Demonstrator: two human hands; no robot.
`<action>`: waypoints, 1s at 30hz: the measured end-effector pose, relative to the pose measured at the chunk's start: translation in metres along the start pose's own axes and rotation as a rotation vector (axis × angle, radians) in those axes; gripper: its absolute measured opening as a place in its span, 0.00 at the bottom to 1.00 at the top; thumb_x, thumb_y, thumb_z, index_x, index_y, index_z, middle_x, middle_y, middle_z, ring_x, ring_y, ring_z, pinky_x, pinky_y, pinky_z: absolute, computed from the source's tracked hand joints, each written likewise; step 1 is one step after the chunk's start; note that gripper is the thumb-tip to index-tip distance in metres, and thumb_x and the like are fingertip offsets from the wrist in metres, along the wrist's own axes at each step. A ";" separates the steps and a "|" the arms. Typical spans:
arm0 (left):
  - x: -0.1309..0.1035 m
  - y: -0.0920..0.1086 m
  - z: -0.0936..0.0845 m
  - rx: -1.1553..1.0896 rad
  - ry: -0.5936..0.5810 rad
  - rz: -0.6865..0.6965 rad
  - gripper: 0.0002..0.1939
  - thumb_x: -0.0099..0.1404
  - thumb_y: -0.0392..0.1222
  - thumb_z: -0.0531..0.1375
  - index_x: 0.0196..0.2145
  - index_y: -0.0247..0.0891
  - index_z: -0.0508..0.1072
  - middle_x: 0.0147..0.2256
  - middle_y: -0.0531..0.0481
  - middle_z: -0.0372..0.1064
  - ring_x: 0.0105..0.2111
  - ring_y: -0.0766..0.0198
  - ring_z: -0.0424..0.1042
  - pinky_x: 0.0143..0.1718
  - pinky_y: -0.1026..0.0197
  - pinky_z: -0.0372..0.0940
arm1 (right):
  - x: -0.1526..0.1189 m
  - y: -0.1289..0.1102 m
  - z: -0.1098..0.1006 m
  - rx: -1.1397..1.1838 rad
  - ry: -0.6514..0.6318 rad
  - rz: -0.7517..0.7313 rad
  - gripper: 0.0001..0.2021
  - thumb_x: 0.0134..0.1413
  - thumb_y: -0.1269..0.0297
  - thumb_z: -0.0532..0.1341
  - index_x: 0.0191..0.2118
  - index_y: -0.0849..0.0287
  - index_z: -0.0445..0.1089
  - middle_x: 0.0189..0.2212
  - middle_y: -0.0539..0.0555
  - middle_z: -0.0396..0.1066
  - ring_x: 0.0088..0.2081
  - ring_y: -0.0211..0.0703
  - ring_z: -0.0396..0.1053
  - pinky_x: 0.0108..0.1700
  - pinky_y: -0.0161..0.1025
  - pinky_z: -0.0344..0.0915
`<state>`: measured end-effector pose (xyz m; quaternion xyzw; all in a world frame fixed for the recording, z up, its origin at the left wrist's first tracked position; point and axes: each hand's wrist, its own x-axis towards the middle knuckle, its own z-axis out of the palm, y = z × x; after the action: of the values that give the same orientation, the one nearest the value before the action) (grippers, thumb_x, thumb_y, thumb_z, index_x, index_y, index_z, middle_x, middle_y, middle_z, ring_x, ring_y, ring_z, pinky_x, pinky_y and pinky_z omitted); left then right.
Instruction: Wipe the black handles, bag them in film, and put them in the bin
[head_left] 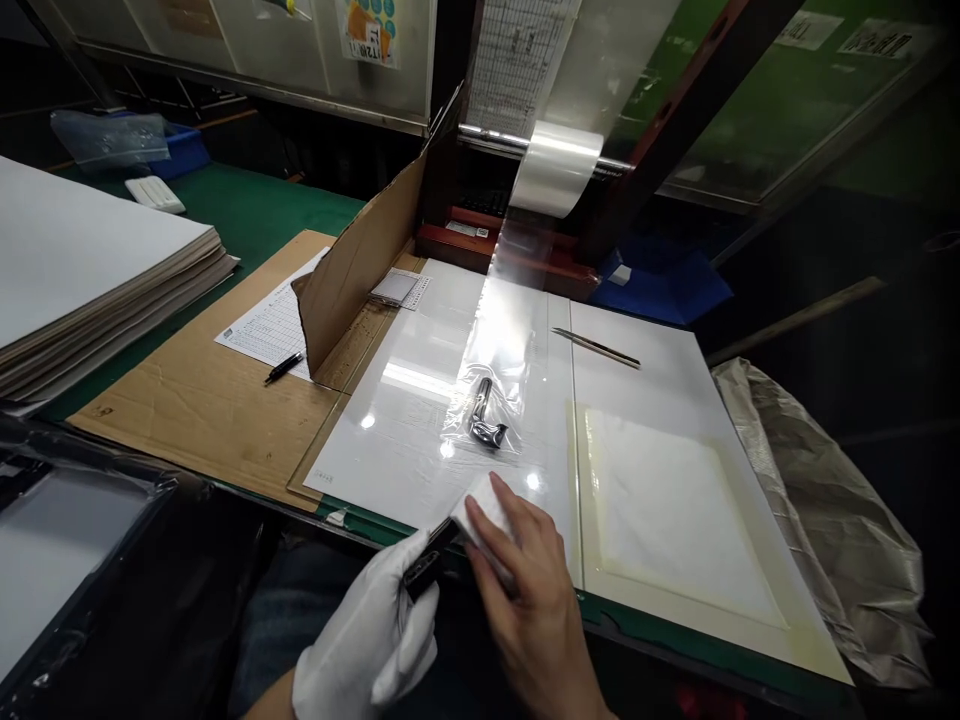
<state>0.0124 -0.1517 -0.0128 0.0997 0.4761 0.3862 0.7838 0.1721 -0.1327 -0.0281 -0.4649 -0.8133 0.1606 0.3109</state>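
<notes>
My left hand [375, 620], in a white glove, grips a black elongated part [429, 562] in front of the table edge. Bare, my right hand [529, 590] closes round a folded white cloth [484, 508], which touches the upper end of that part. Beyond my hands, a black L-shaped part [487, 420] lies inside a clear plastic bag [514, 385] on the white work surface. That bag is the end of a strip running down from a roll of clear film [559, 168].
Tweezers [598, 347] lie right of the film strip. An upright cardboard divider [367, 260] stands left, beside a pen [283, 368] and a printed form [270, 315]. Stacked sheets [97, 270] fill the far left. A blue bin [664, 280] sits behind on the right.
</notes>
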 end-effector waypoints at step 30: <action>-0.009 -0.004 -0.018 0.142 0.087 0.009 0.16 0.60 0.56 0.66 0.37 0.42 0.80 0.09 0.58 0.52 0.10 0.67 0.55 0.13 0.65 0.54 | 0.006 0.009 -0.045 0.781 -0.268 0.635 0.19 0.67 0.49 0.56 0.60 0.41 0.68 0.61 0.49 0.68 0.64 0.51 0.62 0.66 0.58 0.57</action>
<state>-0.0033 -0.1646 -0.0181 0.1404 0.5352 0.3589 0.7517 0.2047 -0.1241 0.0031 -0.5135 -0.5442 0.5967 0.2901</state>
